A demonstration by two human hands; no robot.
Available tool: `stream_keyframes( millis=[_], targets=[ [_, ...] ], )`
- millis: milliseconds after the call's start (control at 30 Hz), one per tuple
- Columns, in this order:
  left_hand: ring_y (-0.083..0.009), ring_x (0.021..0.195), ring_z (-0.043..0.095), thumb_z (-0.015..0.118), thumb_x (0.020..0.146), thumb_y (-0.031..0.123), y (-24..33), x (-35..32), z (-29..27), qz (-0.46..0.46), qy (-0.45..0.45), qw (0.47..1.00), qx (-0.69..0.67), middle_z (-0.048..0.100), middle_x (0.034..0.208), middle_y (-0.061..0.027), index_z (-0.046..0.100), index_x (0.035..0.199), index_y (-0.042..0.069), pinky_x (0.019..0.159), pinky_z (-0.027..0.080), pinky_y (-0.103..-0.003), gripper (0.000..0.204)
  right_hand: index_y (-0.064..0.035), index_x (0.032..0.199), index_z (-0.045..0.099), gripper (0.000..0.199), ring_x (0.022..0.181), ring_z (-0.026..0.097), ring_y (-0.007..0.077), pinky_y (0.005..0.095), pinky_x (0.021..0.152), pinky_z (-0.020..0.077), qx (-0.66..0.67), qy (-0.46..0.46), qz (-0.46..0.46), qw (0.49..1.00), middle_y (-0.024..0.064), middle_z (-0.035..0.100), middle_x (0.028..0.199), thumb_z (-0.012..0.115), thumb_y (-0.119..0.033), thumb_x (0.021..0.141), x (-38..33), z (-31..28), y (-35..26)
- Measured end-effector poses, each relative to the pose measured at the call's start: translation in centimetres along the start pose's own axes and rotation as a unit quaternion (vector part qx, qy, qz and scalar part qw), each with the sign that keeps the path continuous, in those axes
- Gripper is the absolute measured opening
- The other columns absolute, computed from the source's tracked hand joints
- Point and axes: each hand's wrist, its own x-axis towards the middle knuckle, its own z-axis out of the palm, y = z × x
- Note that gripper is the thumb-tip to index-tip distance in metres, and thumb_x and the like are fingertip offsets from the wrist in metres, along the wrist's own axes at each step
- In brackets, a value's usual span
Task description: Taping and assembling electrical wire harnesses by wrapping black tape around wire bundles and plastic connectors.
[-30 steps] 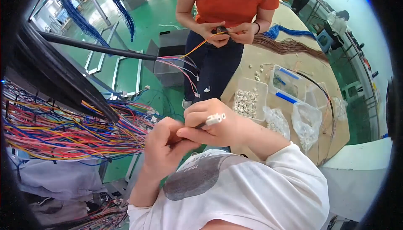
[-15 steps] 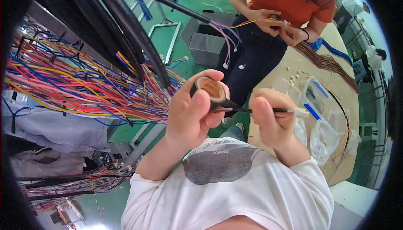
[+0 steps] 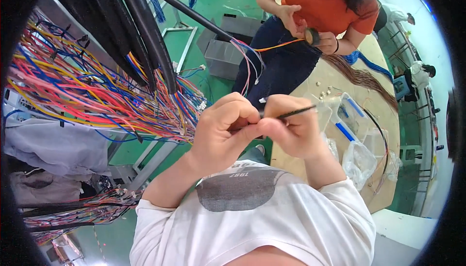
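Observation:
My left hand is closed, with its fingers curled inward. The roll of black tape seen in it half a second ago is now hidden by the fingers, apart from a dark bit between them. My right hand is closed in a pinch on a thin black-wrapped wire, whose end sticks out to the right. Both hands meet at thumb and fingertips in front of my chest. What lies between the fingertips is mostly covered.
Bundles of coloured wires and thick black sleeves hang at left. Across from me a person in an orange top holds a tape roll by a cable. The wooden table carries clear bins, a plastic bag and brown wires.
My hands have come together; my left fingers have closed over the tape roll, which was in plain view. The other person's hands have parted and a tape roll shows there.

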Motion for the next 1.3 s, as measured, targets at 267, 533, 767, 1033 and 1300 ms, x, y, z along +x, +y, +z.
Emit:
stream_keyframes(
  millis=[267, 533, 767, 1033, 1300],
  targets=[
    [-0.0092, 0.065, 0.052, 0.065, 0.071, 0.004, 0.3, 0.2, -0.3, -0.163, -0.082, 0.983, -0.031, 0.052, 0.084, -0.0055, 0.036, 0.114, 0.004, 0.053, 0.042, -0.022, 0.052, 0.0001, 0.06, 0.046, 0.018, 0.047, 0.044, 0.018, 0.0272, 0.044, 0.033, -0.057, -0.014, -0.054, 0.997, 0.0079, 0.045, 0.055, 0.05, -0.004, 0.077, -0.1, 0.4, 0.5],
    [-0.0051, 0.055, 0.041, 0.061, 0.078, 0.032, 2.1, 0.8, 0.1, -0.21, -0.022, 0.885, -0.416, 0.047, 0.079, -0.0035, 0.037, 0.114, 0.002, 0.044, 0.03, -0.016, 0.052, 0.0011, 0.067, 0.051, 0.012, 0.046, 0.043, 0.0157, 0.0257, 0.042, 0.0331, 0.013, 0.086, -0.08, 0.993, 0.0072, 0.049, 0.058, 0.046, 0.001, 0.077, -0.5, 0.4, 0.5],
    [-0.009, 0.062, 0.041, 0.061, 0.077, 0.032, 0.3, 0.2, -0.8, 0.179, -0.057, 0.968, -0.169, 0.046, 0.082, -0.0057, 0.05, 0.1, 0.002, 0.055, 0.031, -0.021, 0.041, 0.0021, 0.061, 0.046, 0.028, 0.044, 0.032, 0.0072, 0.021, 0.041, 0.0211, 0.142, 0.142, 0.161, 0.966, 0.004, 0.042, 0.053, 0.045, -0.012, 0.085, -0.7, 0.6, -1.6],
    [-0.0284, 0.06, 0.049, 0.064, 0.071, 0.01, 0.5, 0.2, 0.2, 0.026, -0.012, 0.992, 0.125, 0.048, 0.07, -0.0126, 0.042, 0.108, 0.004, 0.056, 0.041, -0.032, 0.044, 0.0017, 0.061, 0.047, 0.026, 0.045, 0.038, 0.0086, 0.021, 0.042, 0.0262, -0.009, 0.055, 0.037, 0.998, 0.0053, 0.045, 0.053, 0.049, -0.012, 0.083, -0.3, 0.3, -1.0],
    [-0.0047, 0.057, 0.042, 0.07, 0.07, 0.026, 2.2, 0.8, -0.3, -0.181, 0.006, 0.909, -0.374, 0.048, 0.08, -0.0027, 0.04, 0.11, 0.001, 0.044, 0.031, -0.016, 0.056, -0.0007, 0.056, 0.038, 0.031, 0.046, 0.035, 0.0081, 0.0206, 0.04, 0.0256, 0.045, 0.083, 0.047, 0.994, 0.0047, 0.043, 0.056, 0.04, -0.007, 0.086, -0.6, 0.2, -0.7]
  ],
)
